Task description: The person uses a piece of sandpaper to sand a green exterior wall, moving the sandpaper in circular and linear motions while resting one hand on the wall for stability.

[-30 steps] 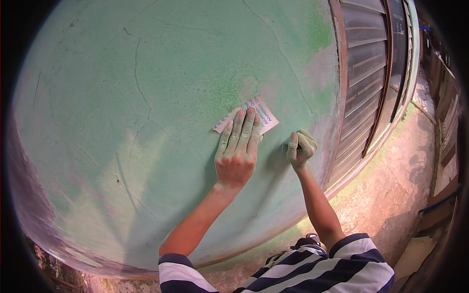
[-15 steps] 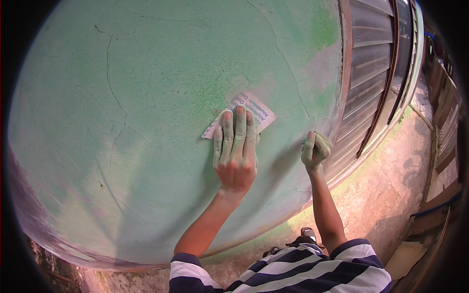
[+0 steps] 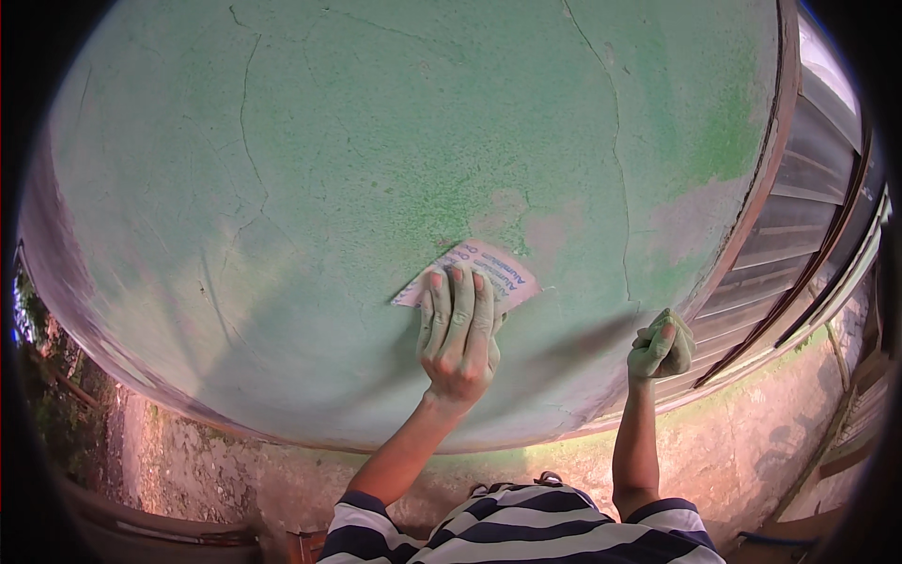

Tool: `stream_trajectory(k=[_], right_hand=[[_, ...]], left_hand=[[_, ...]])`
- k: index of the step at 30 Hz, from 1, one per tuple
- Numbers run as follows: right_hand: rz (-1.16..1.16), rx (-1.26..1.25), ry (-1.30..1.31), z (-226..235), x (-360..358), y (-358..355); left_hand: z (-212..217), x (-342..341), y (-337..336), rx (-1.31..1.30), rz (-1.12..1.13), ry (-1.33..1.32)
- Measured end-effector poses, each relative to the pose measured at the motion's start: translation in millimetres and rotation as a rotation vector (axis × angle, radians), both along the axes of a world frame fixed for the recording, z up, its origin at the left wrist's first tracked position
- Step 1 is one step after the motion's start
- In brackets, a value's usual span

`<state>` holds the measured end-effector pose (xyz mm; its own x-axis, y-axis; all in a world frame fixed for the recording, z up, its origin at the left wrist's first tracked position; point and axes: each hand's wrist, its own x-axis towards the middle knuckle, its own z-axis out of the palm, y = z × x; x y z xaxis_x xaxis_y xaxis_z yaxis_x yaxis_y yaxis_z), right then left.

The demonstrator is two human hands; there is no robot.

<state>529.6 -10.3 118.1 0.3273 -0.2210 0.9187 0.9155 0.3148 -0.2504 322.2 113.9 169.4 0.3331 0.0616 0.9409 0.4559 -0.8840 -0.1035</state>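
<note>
My left hand (image 3: 458, 329) is dusted pale and lies over a sheet of sandpaper (image 3: 503, 273), pressing it to the green wall (image 3: 376, 169). The sheet's pinkish printed back faces me, and its grit side is hidden against the wall. Its upper and right parts stick out past my fingertips. Off to the right, my right hand (image 3: 663, 346), also dusty, is closed in a fist with the thumb on top, near the wall's right edge. Whether anything is inside that fist is hidden.
Thin cracks (image 3: 617, 160) and patches of worn paint mark the wall. A slatted window (image 3: 789, 221) borders it on the right. Rough ground (image 3: 207, 465) runs below, with plants (image 3: 56, 385) at the far left.
The view has shifted, so the wall and both hands sit lower in it. My left hand is still on the sandpaper, its fingers more bent; the right stays closed.
</note>
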Motion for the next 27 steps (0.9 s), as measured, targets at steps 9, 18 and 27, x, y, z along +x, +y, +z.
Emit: stream_trajectory(k=[9,18,27], right_hand=[[0.182,0.014,-0.002,-4,3,12],[0.316,0.063,-0.157,-12,17,10],[0.351,0.042,-0.326,-9,26,10]], left_hand=[[-92,11,-21,-0.095,0.067,-0.139],[20,6,0,-0.023,0.208,-0.419],[-89,49,-45,-0.232,0.117,-0.448]])
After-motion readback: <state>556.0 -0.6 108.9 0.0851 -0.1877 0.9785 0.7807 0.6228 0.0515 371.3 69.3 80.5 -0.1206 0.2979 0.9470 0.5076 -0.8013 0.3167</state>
